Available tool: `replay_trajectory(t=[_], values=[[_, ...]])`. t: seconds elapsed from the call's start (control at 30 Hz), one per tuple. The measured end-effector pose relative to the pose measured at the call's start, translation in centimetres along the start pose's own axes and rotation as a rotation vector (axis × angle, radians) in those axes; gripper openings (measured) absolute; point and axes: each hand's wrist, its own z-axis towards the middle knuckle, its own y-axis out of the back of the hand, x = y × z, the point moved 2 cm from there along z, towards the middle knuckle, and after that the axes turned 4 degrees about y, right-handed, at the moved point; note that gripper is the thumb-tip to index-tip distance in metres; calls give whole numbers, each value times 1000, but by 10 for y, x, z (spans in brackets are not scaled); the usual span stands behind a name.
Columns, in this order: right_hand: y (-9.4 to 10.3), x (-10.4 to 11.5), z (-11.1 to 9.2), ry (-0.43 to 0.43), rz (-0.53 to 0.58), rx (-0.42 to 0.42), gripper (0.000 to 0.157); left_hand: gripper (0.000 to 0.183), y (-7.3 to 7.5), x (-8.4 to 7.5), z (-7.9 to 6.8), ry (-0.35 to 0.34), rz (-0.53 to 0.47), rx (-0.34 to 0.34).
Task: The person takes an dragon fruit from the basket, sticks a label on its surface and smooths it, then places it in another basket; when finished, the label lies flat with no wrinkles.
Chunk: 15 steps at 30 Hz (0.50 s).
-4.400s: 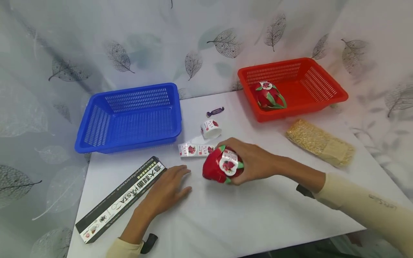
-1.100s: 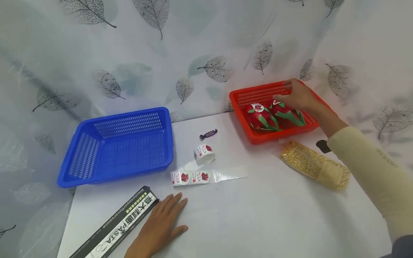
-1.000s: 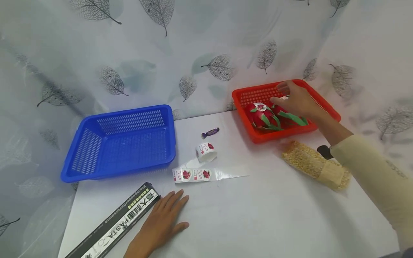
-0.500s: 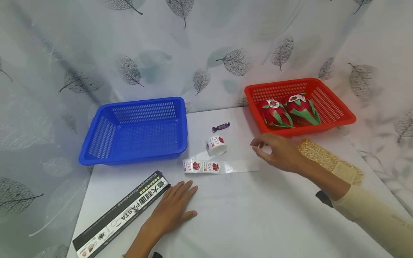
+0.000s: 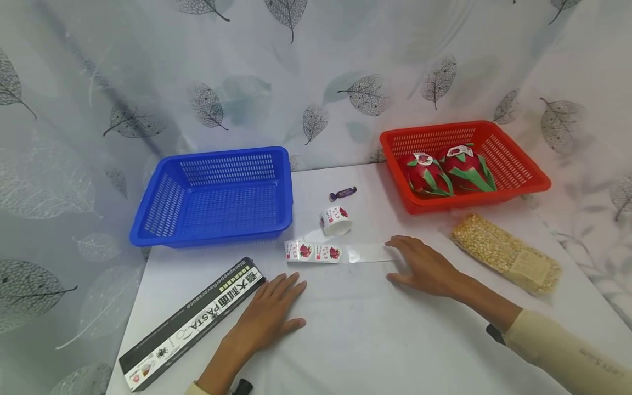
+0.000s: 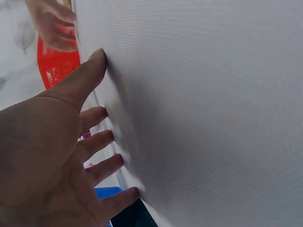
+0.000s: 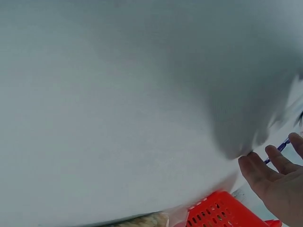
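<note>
My left hand point(image 5: 266, 312) rests on the white table with its fingers spread, the fingertips by the upper end of the black pasta box point(image 5: 192, 323). On the other side, my right hand point(image 5: 427, 266) is low over the table, fingers extended and holding nothing, with its fingertips at the bare right end of the sticker strip point(image 5: 316, 252). The sticker roll point(image 5: 336, 221) sits just behind that strip. Two dragon fruits, a left one point(image 5: 427, 174) and a right one point(image 5: 466, 166), each with a round label on top, lie side by side in the red basket point(image 5: 469, 202).
A blue basket point(image 5: 212, 237) stands at the back left. Behind the sticker roll lies a purple wrapped candy point(image 5: 343, 193). A bag of yellow corn kernels point(image 5: 506, 252) is to the right of my right hand. A leaf-print curtain point(image 5: 345, 49) hangs behind the table.
A second labelled dragon fruit, held in my right hand earlier, now lies in the red basket. My right hand let go and came back toward the sticker strip. The left hand stayed put.
</note>
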Motion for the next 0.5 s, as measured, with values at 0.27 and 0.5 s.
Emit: replay_trajectory(t=[0.27,0.5], values=[[-1,-4,-12,-74,-2,38,84,72,-1,-1,9,-54,16,-3],[-2,-1,-17,-88,2,8,84,73,-1,-1,12,-59,12,2]])
